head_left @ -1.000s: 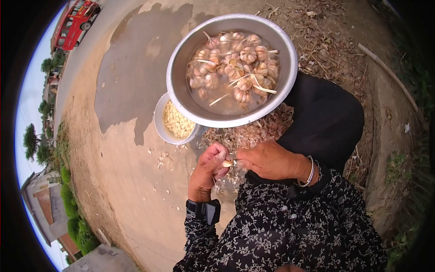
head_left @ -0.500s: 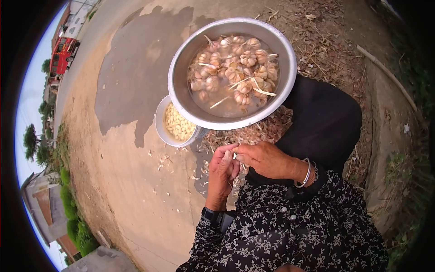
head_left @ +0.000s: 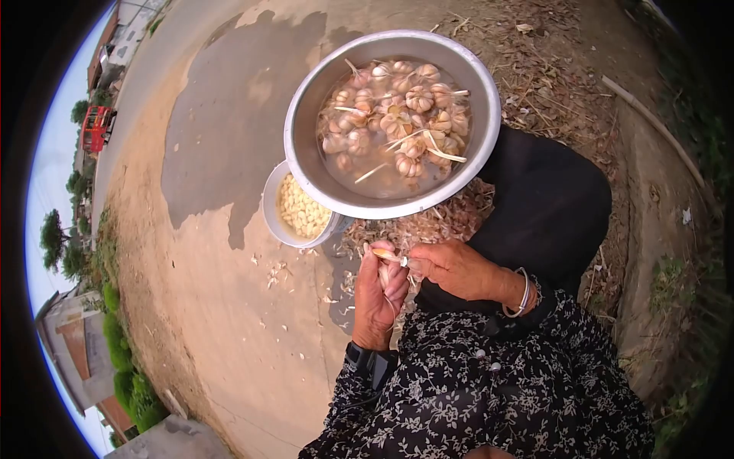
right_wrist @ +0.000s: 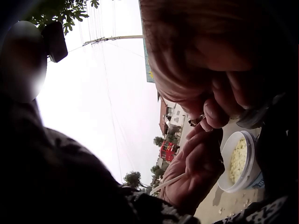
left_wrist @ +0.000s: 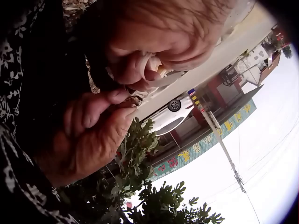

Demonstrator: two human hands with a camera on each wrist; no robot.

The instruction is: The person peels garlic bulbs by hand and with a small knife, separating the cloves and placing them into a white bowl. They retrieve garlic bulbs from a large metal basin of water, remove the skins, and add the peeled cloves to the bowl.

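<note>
My left hand point(head_left: 375, 302) grips a garlic clove point(head_left: 384, 254), its yellowish side turned up near the fingertips. A pale garlic stem point(right_wrist: 168, 184) sticks out of the left palm in the right wrist view. My right hand point(head_left: 466, 269) meets it from the right, thumb and forefinger pinching a small brownish bit of garlic skin point(left_wrist: 135, 100) against the clove. Beyond both hands stands a wide metal basin point(head_left: 294, 141) of cloudy water with several whole garlic bulbs point(head_left: 419, 98). Left of it is a white bucket point(head_left: 270, 200) of peeled cloves point(head_left: 300, 206).
Loose garlic peelings point(head_left: 440, 226) lie heaped under the basin's near side, with scraps scattered on the concrete ground point(head_left: 252, 329). The person's dark-clothed knee point(head_left: 547, 206) is close by the basin on the right. A red vehicle point(head_left: 97, 128) is on the road far left.
The left hand moved right and turned, so that the clove shows again at its fingertips. The right hand stayed close to it. The red vehicle went farther down the road.
</note>
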